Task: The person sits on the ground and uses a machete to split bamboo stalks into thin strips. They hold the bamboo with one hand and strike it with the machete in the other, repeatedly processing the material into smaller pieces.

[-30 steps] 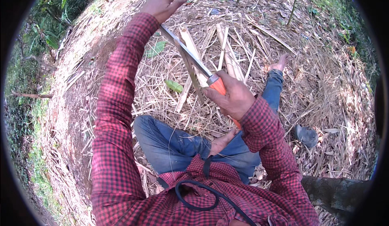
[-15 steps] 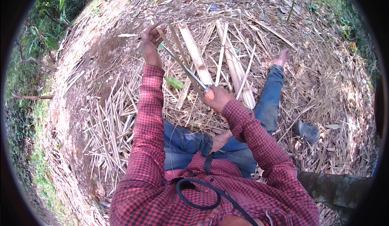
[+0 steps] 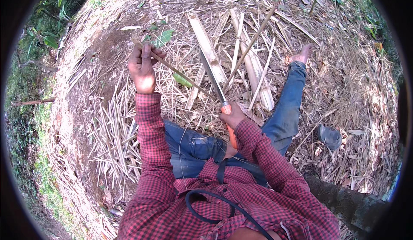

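Observation:
My left hand (image 3: 143, 70) is raised at the left, thumb and fingers pinched on the upper part of a thin bamboo strip (image 3: 183, 74). That strip slants down to the right, its lower end close to the knife blade. My right hand (image 3: 234, 115) is closed around the orange handle of a long knife (image 3: 211, 75), whose dark blade points up and slightly left. A second bamboo strip (image 3: 251, 44) leans up to the right; its lower end is near the blade, and I cannot tell whether my right hand also holds it.
Split bamboo pieces (image 3: 206, 42) and a longer bamboo length (image 3: 254, 68) lie ahead of me. A pile of cut strips (image 3: 114, 141) is at my left. My outstretched leg (image 3: 286, 98) and a grey cap-like object (image 3: 330, 136) are at the right; a dark log (image 3: 344, 201) lies beside me.
My left hand has moved left and closed on the strip. The two strips, close together before, now stand wide apart, one leaning left and one right. The knife blade shows clearly between them.

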The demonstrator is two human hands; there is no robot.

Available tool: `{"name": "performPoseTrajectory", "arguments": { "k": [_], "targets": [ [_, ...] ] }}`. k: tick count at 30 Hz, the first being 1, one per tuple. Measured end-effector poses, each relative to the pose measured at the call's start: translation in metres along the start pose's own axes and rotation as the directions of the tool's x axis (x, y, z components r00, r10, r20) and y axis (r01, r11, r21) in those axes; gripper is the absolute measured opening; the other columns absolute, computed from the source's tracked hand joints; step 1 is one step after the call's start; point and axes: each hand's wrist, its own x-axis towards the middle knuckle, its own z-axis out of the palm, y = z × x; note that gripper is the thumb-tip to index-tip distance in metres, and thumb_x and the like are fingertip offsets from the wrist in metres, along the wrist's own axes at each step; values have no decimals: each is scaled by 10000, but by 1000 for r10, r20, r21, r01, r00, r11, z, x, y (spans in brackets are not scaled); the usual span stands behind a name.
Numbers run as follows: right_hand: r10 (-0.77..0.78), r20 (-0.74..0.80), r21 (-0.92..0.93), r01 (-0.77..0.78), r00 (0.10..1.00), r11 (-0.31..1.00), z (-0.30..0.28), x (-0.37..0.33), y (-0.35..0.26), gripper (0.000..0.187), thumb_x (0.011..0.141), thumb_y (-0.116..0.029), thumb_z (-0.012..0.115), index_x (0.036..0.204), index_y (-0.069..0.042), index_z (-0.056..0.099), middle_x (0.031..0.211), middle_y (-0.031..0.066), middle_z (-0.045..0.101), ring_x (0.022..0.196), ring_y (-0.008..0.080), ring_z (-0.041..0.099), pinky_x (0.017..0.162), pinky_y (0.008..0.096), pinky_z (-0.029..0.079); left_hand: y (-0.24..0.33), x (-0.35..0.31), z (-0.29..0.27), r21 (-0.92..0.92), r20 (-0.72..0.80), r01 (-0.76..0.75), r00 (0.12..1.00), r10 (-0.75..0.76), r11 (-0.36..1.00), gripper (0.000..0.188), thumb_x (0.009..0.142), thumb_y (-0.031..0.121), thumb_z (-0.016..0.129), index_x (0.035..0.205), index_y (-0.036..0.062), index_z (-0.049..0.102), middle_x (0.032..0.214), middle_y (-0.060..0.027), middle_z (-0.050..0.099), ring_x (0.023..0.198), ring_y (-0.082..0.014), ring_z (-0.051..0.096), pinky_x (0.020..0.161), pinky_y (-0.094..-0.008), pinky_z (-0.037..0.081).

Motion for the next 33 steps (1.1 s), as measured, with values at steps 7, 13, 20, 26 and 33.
{"name": "performPoseTrajectory", "arguments": {
  "k": [7, 13, 20, 26, 33],
  "targets": [
    [-26, 130, 57, 19, 991, 998, -20, -20, 25, 332, 720, -125, 630, 1004, 0, 511, 673, 64, 553, 450, 127, 531, 412, 265, 440, -8, 8, -1, -3, -29, 5, 1000, -6, 1000, 255, 920, 241, 504, 1001, 3, 544, 749, -89, 613, 678, -177, 627, 638, -297, 547],
    [-57, -19, -285, 49, 998, 957, -12, -40, 44, 474, 699, -210, 615, 1099, 8, 484, 804, 183, 610, 740, 318, 608, 710, 374, 478, 16, 2, 10, -331, -49, -116, 993, 106, 936, 317, 928, 332, 470, 985, 28, 539, 726, -58, 534, 574, -161, 540, 551, -303, 488],
    [-309, 147, -391, 342, 940, 854, 10, -68, -32, 489, 686, -194, 620, 1129, -36, 484, 762, 175, 617, 737, 343, 624, 717, 396, 481, 26, -20, 40, -239, -501, -289, 855, 137, 927, 311, 916, 338, 491, 746, 82, 446, 619, 4, 387, 443, -58, 331, 379, -176, 287],
    [-162, 195, -431, 233, 967, 872, 1, -59, -10, 459, 680, -196, 625, 1083, -20, 492, 775, 201, 614, 731, 363, 617, 724, 411, 467, 26, -26, 37, 75, -600, -319, 742, 299, 945, 314, 908, 337, 492, 728, 94, 410, 603, 13, 359, 434, -54, 303, 380, -174, 248],
    [-201, 122, -512, 235, 972, 826, -4, -53, 2, 458, 680, -204, 619, 1083, -30, 489, 734, 186, 622, 723, 383, 614, 748, 429, 444, 24, -24, 33, 121, -652, -285, 699, 293, 951, 311, 908, 354, 497, 744, 99, 425, 604, 22, 373, 445, -56, 326, 376, -185, 254]
  ]
}}
